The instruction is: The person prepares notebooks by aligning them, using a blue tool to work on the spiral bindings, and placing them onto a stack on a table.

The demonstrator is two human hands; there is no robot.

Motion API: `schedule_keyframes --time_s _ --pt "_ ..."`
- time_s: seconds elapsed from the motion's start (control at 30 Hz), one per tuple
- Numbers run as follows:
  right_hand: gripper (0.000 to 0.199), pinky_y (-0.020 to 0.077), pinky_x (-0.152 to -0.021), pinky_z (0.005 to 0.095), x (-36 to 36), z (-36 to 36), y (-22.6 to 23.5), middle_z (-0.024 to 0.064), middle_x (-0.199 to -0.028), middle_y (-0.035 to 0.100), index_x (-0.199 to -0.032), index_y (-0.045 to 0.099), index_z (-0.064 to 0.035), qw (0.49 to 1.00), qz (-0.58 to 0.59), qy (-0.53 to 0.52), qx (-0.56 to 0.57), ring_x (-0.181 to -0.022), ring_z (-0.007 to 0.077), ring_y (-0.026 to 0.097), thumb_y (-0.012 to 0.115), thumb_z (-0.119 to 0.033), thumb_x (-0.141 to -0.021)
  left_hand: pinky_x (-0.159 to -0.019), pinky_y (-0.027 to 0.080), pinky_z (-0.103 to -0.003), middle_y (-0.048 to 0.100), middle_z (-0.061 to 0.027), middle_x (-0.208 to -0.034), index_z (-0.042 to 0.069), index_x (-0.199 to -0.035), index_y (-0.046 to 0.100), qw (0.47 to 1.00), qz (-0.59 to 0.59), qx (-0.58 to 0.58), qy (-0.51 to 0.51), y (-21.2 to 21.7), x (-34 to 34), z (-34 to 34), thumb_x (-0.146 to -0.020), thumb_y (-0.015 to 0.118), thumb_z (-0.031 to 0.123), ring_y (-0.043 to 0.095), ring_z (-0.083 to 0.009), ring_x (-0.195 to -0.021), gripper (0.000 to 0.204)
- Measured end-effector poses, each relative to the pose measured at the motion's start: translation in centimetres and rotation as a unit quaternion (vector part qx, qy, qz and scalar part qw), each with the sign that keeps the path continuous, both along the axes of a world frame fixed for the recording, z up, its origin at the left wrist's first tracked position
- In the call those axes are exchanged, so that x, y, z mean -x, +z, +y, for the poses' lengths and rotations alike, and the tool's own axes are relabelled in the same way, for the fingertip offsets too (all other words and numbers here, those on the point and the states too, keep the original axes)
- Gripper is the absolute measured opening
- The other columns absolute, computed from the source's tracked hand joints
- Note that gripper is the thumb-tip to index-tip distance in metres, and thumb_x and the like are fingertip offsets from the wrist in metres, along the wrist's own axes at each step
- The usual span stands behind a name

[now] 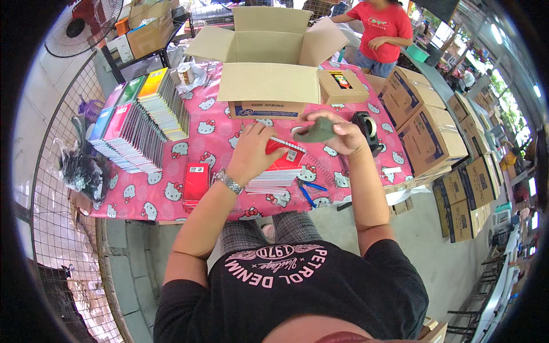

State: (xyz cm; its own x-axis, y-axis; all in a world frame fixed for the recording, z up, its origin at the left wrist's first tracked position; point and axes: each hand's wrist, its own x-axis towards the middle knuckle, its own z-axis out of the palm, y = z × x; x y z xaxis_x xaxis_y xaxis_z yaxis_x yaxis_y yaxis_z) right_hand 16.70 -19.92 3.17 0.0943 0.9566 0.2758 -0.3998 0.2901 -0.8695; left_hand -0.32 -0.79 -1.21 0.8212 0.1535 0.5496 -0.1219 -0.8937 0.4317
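Observation:
My left hand point(250, 153) presses down on a stack of red spiral notebooks point(281, 170) lying on the pink patterned tablecloth point(206, 134). Just above the stack, my right hand point(342, 132) grips a grey-green piece of cloth or paper point(316, 131). Right of my right hand stands a black tape dispenser point(366, 128). A blue pen or cutter point(309, 191) lies at the table's front edge below the stack. One red notebook point(196, 182) lies apart to the left.
A large open cardboard box point(269, 54) stands at the back of the table, a small box point(342, 86) beside it. Rows of colourful notebooks point(140, 123) fill the left. Stacked cartons point(429, 137) stand to the right. A person in a red shirt point(380, 31) is behind. A fan point(80, 26) stands far left.

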Motion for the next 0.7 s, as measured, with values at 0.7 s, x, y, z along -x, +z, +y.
schedule_keyframes --time_s 0.7 --pt "0.055 0.0369 -0.105 0.0351 0.0 3.6 0.5 0.0135 -0.131 0.056 -0.131 0.055 0.0004 0.952 -0.281 -0.044 0.110 -0.122 0.0216 0.051 0.067 -0.027 -0.085 -0.081 0.049 -0.038 0.060 -0.0122 -0.099 0.004 -0.100 0.062 0.990 0.047 0.113 -0.077 -0.1 -0.6 2.6 -0.081 0.075 0.018 0.060 -0.0298 -0.096 0.027"
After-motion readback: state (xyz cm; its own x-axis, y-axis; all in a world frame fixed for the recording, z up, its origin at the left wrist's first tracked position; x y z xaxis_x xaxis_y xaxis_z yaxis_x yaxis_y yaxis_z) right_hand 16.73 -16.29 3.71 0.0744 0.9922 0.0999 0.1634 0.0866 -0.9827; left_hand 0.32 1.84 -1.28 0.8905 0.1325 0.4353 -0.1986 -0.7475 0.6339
